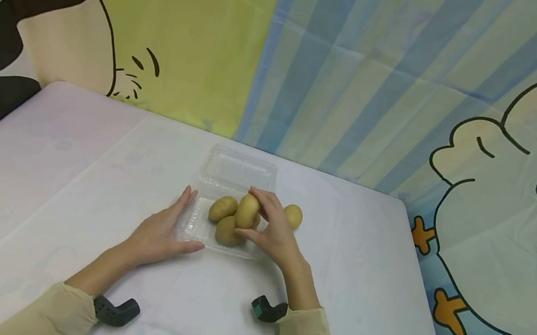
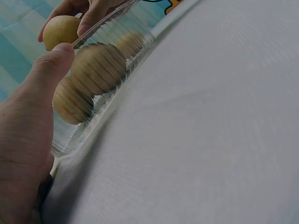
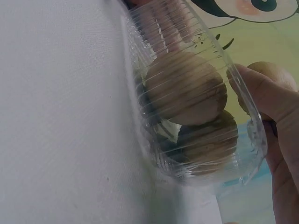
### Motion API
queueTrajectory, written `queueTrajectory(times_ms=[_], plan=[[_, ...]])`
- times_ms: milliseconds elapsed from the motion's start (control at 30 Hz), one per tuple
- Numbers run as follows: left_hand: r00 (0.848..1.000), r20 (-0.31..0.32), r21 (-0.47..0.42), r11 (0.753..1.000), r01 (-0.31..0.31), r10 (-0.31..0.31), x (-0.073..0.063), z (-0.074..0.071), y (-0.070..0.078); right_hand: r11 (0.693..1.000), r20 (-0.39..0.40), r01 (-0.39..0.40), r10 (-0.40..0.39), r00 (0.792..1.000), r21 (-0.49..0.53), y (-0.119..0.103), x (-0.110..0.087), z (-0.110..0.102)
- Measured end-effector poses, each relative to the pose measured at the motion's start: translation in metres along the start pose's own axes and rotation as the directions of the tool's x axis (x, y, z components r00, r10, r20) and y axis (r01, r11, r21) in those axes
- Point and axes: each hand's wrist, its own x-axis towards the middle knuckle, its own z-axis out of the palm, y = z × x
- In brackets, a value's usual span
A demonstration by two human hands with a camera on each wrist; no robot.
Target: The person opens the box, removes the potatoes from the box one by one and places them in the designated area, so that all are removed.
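An upright potato is pinched between the thumb and fingers of my right hand, over the clear plastic container. Beneath it several potatoes lie inside, partly covered by the held one and the hand. My left hand rests at the container's left front corner, fingers extended along the left side and thumb along the front. In the left wrist view, the left thumb lies at the container's rim, with potatoes showing through the ribbed wall.
The container's clear lid lies folded back behind it. Another potato sits on the white tablecloth to the right, just past my right hand. A cartoon-printed curtain stands behind the table's far edge.
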Motion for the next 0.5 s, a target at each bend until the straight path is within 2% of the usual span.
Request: queueTrajectory(times_ms=[133,367,500], plan=[[1.0,-0.001,-0.002,1.0,-0.001,0.001,0.0,0.001,0.0,1.0,-0.041,-0.006,0.004,0.999,-0.027,0.002,-0.004,-0.002],[1.0,-0.006,0.006,1.0,-0.019,0.019,0.002,0.002,-0.001,1.0,-0.055,-0.012,0.013,0.998,0.013,0.006,-0.006,-0.006],[1.0,-0.011,0.015,1.0,-0.025,0.025,0.001,0.001,-0.002,1.0,-0.06,-0.02,0.021,0.998,0.018,-0.004,-0.007,-0.011]])
